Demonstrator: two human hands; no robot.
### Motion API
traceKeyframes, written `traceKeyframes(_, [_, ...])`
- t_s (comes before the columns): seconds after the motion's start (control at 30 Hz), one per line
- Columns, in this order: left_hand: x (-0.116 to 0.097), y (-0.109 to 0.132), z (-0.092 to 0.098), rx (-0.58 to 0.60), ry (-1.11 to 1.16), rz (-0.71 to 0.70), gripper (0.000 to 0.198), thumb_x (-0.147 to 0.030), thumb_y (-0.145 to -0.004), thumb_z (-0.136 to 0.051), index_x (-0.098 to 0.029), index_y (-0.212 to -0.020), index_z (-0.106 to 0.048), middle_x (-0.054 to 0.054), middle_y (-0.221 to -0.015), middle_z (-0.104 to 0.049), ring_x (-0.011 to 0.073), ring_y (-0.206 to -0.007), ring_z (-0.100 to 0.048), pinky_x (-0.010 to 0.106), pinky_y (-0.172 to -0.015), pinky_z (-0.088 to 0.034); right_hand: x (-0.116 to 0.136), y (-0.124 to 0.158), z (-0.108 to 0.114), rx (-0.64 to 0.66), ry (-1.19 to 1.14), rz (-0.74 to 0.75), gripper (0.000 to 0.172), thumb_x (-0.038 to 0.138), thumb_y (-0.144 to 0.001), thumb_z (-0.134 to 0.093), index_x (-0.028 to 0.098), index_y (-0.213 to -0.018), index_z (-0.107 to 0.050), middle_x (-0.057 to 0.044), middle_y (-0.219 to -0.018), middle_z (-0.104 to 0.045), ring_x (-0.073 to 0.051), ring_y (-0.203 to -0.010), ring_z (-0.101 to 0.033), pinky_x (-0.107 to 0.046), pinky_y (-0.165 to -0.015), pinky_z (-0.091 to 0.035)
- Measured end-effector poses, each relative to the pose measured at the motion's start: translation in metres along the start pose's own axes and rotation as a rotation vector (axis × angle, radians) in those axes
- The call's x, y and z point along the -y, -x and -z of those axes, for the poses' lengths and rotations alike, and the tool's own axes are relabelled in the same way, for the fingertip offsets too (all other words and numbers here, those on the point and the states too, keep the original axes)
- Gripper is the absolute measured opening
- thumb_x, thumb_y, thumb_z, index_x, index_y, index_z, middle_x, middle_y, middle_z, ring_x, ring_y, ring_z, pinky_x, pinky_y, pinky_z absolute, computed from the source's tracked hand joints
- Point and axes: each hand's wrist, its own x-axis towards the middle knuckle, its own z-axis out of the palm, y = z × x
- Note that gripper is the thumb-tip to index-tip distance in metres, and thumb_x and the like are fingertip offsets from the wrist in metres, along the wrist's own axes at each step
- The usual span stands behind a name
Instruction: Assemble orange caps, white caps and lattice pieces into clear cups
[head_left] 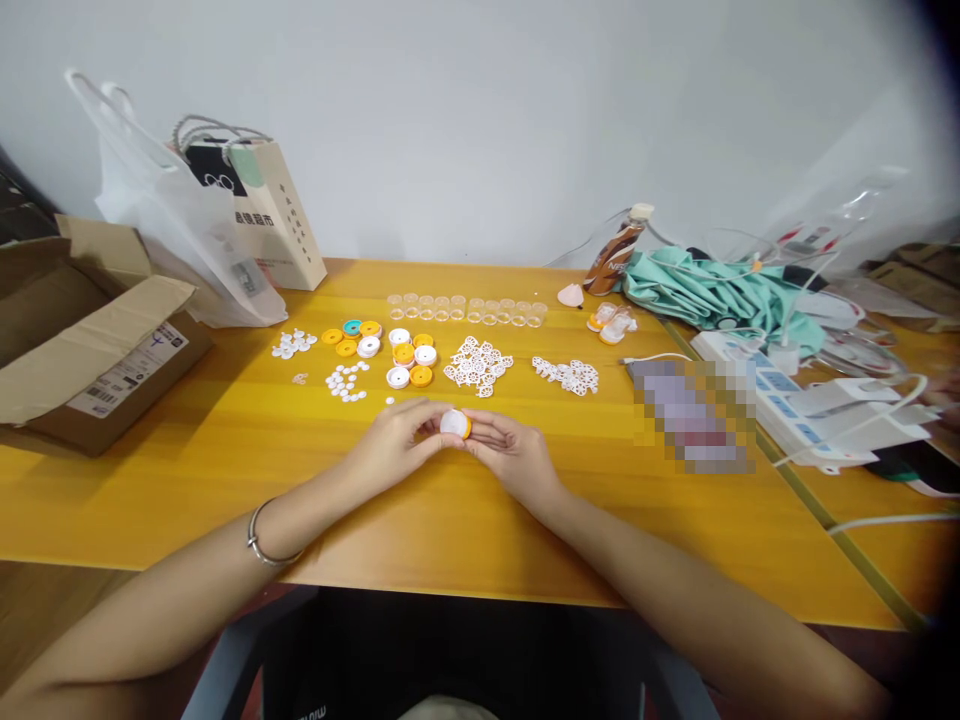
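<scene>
Head view: round piece (453, 425) held over the table (450, 540)

White-faced with an orange edge, it is pinched between the left hand (409, 438) and the right hand (517, 452). The step looks like fitting or adjusting it; the next move probably calls for steady fingertip pressure. Beyond lie white openwork pieces (478, 367), orange and white discs (421, 376), then clear cups (491, 313).

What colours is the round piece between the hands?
The round piece is white in front, orange at the side; head view.
</scene>
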Motion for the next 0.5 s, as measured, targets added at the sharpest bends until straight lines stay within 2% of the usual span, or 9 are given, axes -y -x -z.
traceKeyframes(0.3, [-0.0001, 0.0005, -0.0013, -0.009, -0.005, 0.025, 0.030, -0.039, -0.081, -0.058, -0.016, -0.100, -0.062, 0.004, -0.082, -0.063, 0.0141, -0.070, -0.056, 0.027, -0.067, -0.046, -0.0012, 0.0024, -0.0006, -0.008, 0.066, 0.058, 0.035, 0.027, -0.072, -0.065, 0.024, -0.107, -0.062, -0.003, -0.107, -0.068, -0.019, -0.095, -0.066, -0.038, -0.092, -0.051])
traceKeyframes(0.5, [-0.0006, 0.0010, 0.0012, 0.046, -0.072, -0.038, 0.031, -0.040, -0.084, -0.054, -0.016, -0.101, -0.062, 0.004, -0.081, -0.061, 0.0147, -0.071, -0.054, 0.027, -0.067, -0.044, -0.0015, 0.0042, -0.0002, 0.017, 0.109, 0.071, 0.037, 0.028, -0.074, -0.064, 0.025, -0.110, -0.061, -0.002, -0.105, -0.069, -0.020, -0.095, -0.066, -0.038, -0.091, -0.052])
